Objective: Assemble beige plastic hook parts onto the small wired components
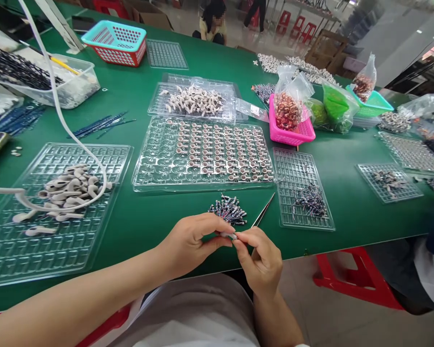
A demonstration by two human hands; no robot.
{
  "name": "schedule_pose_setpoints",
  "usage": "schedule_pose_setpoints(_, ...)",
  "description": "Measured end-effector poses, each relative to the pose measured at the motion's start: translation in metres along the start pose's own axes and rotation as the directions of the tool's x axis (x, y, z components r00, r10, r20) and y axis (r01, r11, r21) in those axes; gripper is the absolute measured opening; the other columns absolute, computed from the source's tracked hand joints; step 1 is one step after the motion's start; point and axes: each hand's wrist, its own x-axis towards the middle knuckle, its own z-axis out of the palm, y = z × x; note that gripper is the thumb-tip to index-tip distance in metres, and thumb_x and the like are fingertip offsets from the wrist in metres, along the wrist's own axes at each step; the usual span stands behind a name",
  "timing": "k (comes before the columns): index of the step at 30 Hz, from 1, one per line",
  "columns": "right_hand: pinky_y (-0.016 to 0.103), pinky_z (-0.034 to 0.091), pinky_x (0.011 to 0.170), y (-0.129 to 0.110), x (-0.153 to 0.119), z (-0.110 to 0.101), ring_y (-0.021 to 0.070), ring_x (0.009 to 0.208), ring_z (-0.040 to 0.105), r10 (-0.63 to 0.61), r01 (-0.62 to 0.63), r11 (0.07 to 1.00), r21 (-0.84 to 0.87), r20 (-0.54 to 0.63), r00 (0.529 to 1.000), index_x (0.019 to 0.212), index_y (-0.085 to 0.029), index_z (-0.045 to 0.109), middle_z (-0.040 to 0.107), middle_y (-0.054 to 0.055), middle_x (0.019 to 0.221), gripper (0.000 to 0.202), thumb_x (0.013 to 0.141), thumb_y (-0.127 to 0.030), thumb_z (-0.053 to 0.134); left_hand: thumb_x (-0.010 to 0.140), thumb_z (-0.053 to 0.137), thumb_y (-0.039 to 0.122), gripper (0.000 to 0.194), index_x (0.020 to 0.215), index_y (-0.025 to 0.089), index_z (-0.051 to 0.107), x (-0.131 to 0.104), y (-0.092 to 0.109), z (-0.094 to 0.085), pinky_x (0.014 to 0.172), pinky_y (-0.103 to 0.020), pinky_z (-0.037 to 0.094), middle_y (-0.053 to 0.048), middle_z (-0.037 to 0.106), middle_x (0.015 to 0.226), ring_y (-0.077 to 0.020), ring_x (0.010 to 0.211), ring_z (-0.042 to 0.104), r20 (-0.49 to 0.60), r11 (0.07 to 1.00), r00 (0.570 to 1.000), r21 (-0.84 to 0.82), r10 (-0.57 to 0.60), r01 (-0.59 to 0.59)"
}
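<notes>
Left hand (195,236) and right hand (261,255): fingers clamped on one pale piece (228,235), held between them near the wired parts (228,210). Looks partway: tray (158,161) filled rightward, left cells bare. Loose shells (72,189) remain (plenty).

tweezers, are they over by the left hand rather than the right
No, the tweezers show beside the right hand, their pointed tips angled away from it.
</notes>
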Motion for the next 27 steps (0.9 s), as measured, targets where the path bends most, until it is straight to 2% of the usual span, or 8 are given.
schedule_pose_setpoints(13, 0.03, 0.053, 0.069, 0.0006, -0.0009, 0.0005, 0.0148, 0.076, 0.064, -0.035, 0.035, 0.999, -0.008, -0.001, 0.999, 0.107, -0.023, 0.066, 0.071, 0.002, 0.087, 0.033, 0.083, 0.0, 0.066, 0.083, 0.073, 0.01, 0.013, 0.095, 0.017, 0.073, -0.0004, 0.0027, 0.0023, 0.07, -0.018, 0.053, 0.0, 0.074, 0.08, -0.0115, 0.073, 0.07, 0.01, 1.0, 1.0, 0.011, 0.016, -0.016)
schedule_pose_setpoints(19, 0.026, 0.048, 0.063, 0.0015, -0.005, 0.0015, 0.0131, 0.072, 0.06, 0.133, -0.133, 0.991, -0.003, -0.044, 0.99, 0.093, -0.023, 0.064, 0.065, 0.0, 0.08, 0.015, 0.088, -0.009, 0.062, 0.081, 0.076, 0.015, 0.031, 0.111, 0.016, 0.066, -0.0019, 0.0047, 0.0006, 0.076, -0.02, 0.056, -0.002, 0.075, 0.093, -0.013, 0.08, 0.071, -0.013, 0.999, 0.999, 0.022, -0.045, 0.045)
schedule_pose_setpoints(22, 0.024, 0.046, 0.062, 0.0023, -0.0059, 0.0021, 0.0123, 0.07, 0.058, 0.186, -0.188, 0.982, -0.025, -0.062, 0.98, 0.088, -0.022, 0.062, 0.061, -0.001, 0.078, 0.009, 0.09, -0.013, 0.06, 0.083, 0.074, 0.018, 0.027, 0.109, 0.017, 0.066, -0.0022, 0.0053, -0.0011, 0.075, -0.023, 0.056, -0.002, 0.074, 0.093, -0.014, 0.081, 0.07, -0.023, 0.996, 0.999, 0.084, -0.03, 0.032)
schedule_pose_setpoints(27, 0.023, 0.045, 0.061, 0.0036, -0.0057, 0.0037, 0.0116, 0.068, 0.056, 0.2, -0.204, 0.977, -0.054, -0.078, 0.977, 0.086, -0.022, 0.061, 0.059, -0.002, 0.076, 0.007, 0.092, -0.018, 0.059, 0.088, 0.066, 0.021, 0.016, 0.104, 0.018, 0.066, -0.0026, 0.0038, -0.0003, 0.073, -0.026, 0.055, -0.003, 0.072, 0.087, -0.0157, 0.08, 0.069, -0.022, 0.985, 0.999, 0.17, 0.027, -0.023)
